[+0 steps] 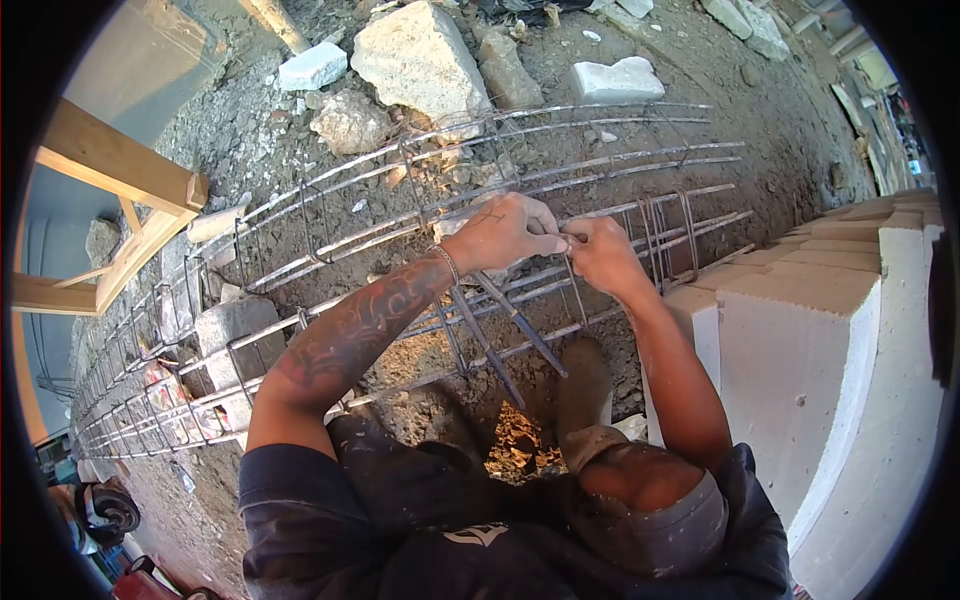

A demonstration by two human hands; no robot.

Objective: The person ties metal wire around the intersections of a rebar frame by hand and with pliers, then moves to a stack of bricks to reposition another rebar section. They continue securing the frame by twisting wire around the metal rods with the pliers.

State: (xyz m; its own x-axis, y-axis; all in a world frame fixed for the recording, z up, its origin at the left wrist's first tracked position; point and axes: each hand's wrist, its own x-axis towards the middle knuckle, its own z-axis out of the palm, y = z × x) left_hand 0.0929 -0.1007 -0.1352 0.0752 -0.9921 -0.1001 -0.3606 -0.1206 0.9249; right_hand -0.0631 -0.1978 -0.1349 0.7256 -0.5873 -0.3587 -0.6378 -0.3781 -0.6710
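Observation:
My left hand [505, 232] reaches over the steel rebar cage [360, 238], its thumb and fingers pinched together. My right hand [604, 256] meets it from the right, also pinching, and the fingertips of both hands come together at a bar of the cage, close to a thin stirrup [574, 288]. What lies between the fingertips is too small to make out. Below my left wrist, a pair of pincers [522, 328] lies across the bars, its two long handles pointing toward me; its head is partly hidden. Several loose stirrups [662, 238] sit bunched around the bars to the right.
A stack of pale blocks [800, 330] rises close on the right. Large rocks [420, 62] and white block pieces [617, 80] lie beyond the cage. Under it sits a grey block [240, 340]. A wooden frame [150, 250] stands at left, with a wheel [113, 508] lower left.

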